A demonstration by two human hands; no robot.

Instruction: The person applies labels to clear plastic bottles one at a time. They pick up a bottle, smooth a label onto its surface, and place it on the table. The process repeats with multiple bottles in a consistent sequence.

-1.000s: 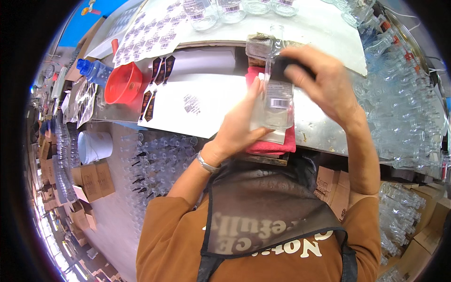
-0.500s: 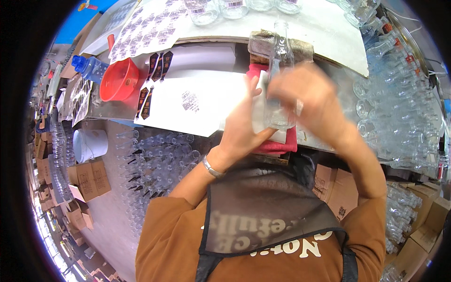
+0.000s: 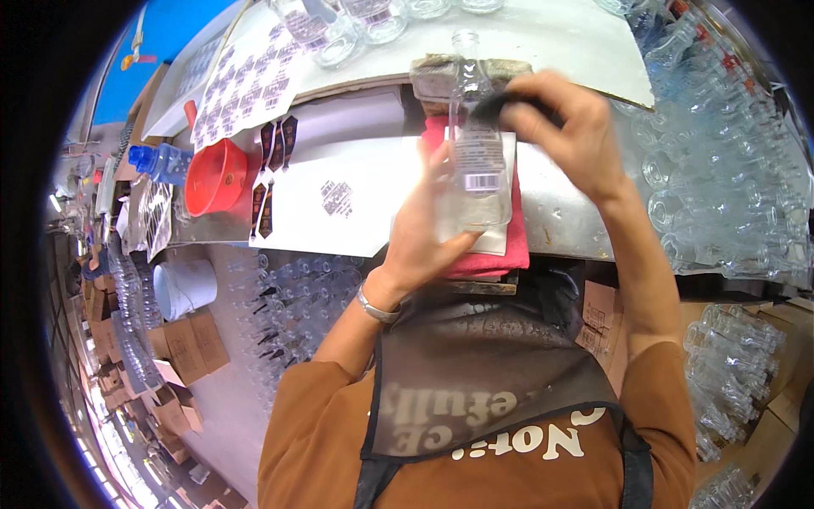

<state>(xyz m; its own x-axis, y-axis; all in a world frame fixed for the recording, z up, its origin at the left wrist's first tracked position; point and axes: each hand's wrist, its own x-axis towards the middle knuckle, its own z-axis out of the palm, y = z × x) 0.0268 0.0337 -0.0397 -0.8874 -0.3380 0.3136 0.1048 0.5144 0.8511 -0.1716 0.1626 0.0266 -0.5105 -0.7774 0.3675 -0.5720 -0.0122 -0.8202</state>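
Note:
A clear glass bottle [image 3: 485,204] lies with its neck pointing away from me, its shoulder by a cloth-wrapped rest [image 3: 431,83]. On its body is a printed label with a barcode. My left hand [image 3: 417,222] grips the bottle's lower left side, the thumb across near its base. Beneath it are white paper [image 3: 498,243] and a folded pink cloth [image 3: 521,216]. My right hand [image 3: 577,131] is curled at the bottle's upper right, holding a small black flat thing [image 3: 502,103] against or just over the shoulder. Blur hides its exact kind.
To the left lie a white sheet [image 3: 297,204] with transfers, black tie-shaped labels [image 3: 263,204], a red bowl [image 3: 214,180] and a blue-capped bottle [image 3: 165,163]. Label sheets [image 3: 246,89] and standing bottles [image 3: 373,21] are farther back. Many bottles [image 3: 721,178] crowd the right.
My right hand has moved from the bottle's middle up and right toward its shoulder, uncovering the label. My left hand still grips the bottle. The whole view has shifted slightly.

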